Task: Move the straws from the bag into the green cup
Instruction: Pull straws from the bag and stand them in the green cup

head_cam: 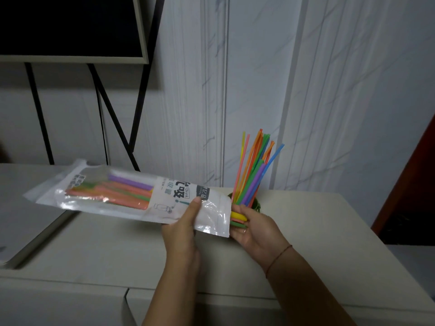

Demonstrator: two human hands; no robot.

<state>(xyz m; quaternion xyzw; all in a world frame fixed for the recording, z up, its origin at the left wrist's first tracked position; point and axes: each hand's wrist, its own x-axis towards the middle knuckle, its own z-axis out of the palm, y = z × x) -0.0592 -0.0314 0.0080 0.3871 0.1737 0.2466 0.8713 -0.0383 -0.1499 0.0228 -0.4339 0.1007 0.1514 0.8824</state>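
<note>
The bag [162,196], stretched from 9 o'clock towards centre, is gripped near its open mouth by the left hand [183,231], thumb on top; the fingers beneath are hidden. The straws [127,192] inside could be spilled onto the counter [306,231] if the mouth is dipped. At 3 o'clock of the mouth, straw ends [237,216] are pinched by the right hand [254,229]; their count cannot be told. At 12 o'clock of that hand, the green cup [255,204], largely covered, is crowded with leaning straws [254,168] and could be toppled by a knock.
</note>
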